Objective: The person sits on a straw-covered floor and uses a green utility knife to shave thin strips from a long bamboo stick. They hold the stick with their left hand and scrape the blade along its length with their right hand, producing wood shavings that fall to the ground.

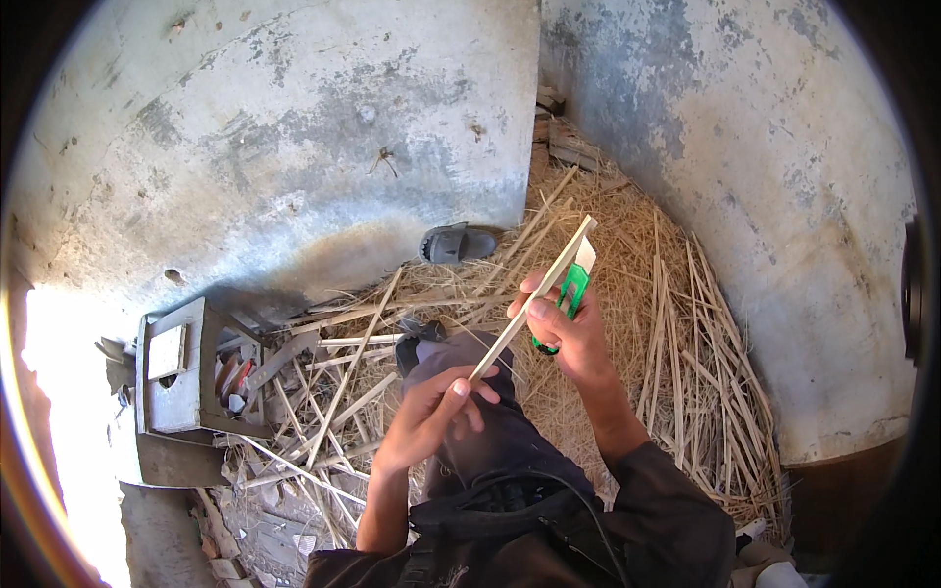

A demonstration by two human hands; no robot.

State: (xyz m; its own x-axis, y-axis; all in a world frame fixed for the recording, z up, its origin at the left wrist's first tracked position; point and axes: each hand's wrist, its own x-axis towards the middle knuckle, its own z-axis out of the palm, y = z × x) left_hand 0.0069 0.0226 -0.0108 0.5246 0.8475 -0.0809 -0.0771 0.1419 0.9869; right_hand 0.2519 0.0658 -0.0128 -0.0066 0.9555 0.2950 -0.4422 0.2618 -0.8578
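Note:
A long, pale wooden strip slants up and away to the right in front of me. My left hand pinches its near end between thumb and fingers. In my right hand is a green utility knife, its blade out and lying against the strip close to the far tip. The right thumb and fingers also press on the strip's upper half. My dark-trousered leg is below both hands.
Straw-like shavings cover the ground, with many thin strips heaped at the right. To the left stands a worn wooden box holding odds and ends. A dark slipper rests by the peeling wall.

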